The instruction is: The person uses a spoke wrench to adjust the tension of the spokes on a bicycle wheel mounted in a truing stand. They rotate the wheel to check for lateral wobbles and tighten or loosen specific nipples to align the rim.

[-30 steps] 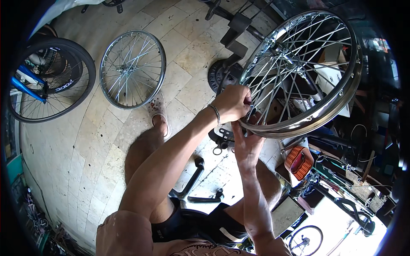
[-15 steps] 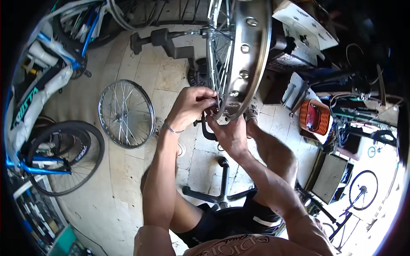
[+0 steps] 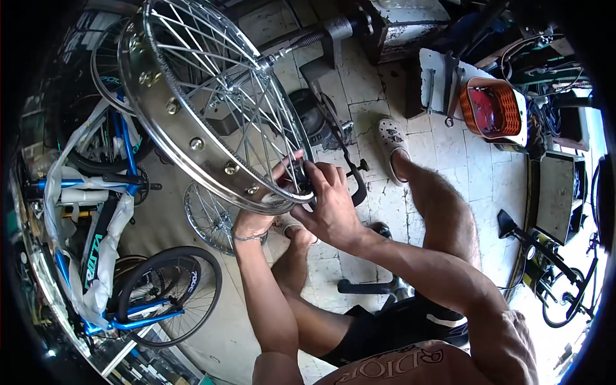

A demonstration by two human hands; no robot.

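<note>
A spoked bicycle wheel point(image 3: 192, 106) with a shiny metal rim and nipple heads showing along it stands mounted on a metal stand point(image 3: 330, 54). My left hand point(image 3: 253, 222) reaches from below behind the rim's near end, its fingers among the spokes. The rim hides much of that hand. On the other side of the near end, my right hand point(image 3: 330, 205) is closed, fingers curled at the spokes. Between the fingertips sits a small dark tool point(image 3: 299, 176), partly covered, whose kind I cannot make out.
Another spoked wheel point(image 3: 208, 218) lies below on the tiled floor. Blue bicycle frames point(image 3: 125, 144) and a black-tyred wheel point(image 3: 215, 289) crowd the left. To the right, an orange basket point(image 3: 513, 115) and wrenches point(image 3: 452, 86) rest on a bench. A black chair base point(image 3: 366, 287) is beneath me.
My view has turned, so the mounted wheel appears farther left and more side-on. My left hand has gone from the side of the rim to behind it; my right hand is now beside the spokes.
</note>
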